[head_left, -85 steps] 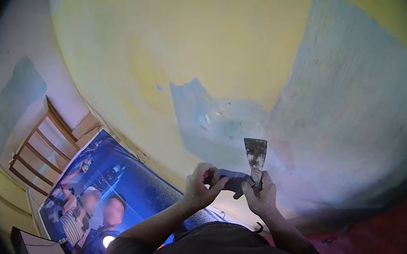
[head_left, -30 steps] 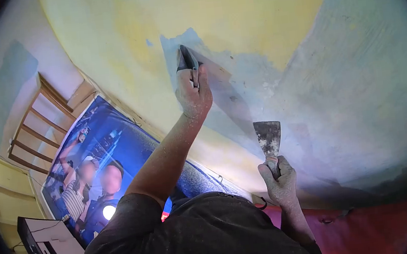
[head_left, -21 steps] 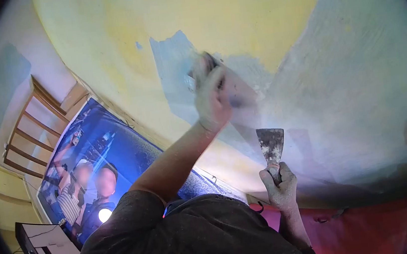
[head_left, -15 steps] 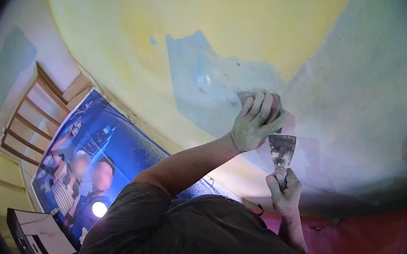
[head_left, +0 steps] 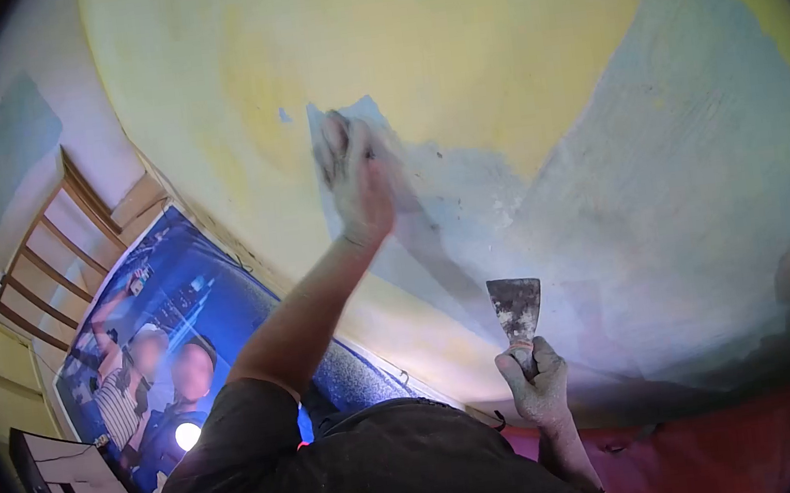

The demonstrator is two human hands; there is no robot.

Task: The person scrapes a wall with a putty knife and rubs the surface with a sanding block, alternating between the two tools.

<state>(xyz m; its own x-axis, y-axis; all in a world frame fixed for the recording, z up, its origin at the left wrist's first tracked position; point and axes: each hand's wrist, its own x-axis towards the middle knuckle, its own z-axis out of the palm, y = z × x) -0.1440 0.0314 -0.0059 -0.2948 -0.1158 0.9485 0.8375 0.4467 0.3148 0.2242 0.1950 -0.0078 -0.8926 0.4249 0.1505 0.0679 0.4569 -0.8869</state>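
Note:
My left hand (head_left: 358, 178) is pressed to the wall (head_left: 432, 57), over the narrow upper part of a bare grey-blue patch (head_left: 414, 244) edged by yellow paint. Motion smears its fingers, which are bent round a dark brownish piece of sandpaper (head_left: 335, 132); most of that is covered by the hand. Lower and to the right, my right hand (head_left: 535, 381) grips a putty knife (head_left: 517, 308) by its handle. The knife's wide, stained blade points up and stands apart from my left hand. Pale dust coats the right hand.
At left is a large blue sheet (head_left: 193, 269) with figures of people on it and a bright round light (head_left: 188, 436). A wooden slatted frame (head_left: 45, 252) and a black-framed screen (head_left: 86, 486) stand beyond. Red material (head_left: 710, 449) lies along the wall's bottom right.
My left hand has swept up and left across the bare patch with the sandpaper, away from the putty knife. The putty knife stays in my right hand. The view has shifted slightly.

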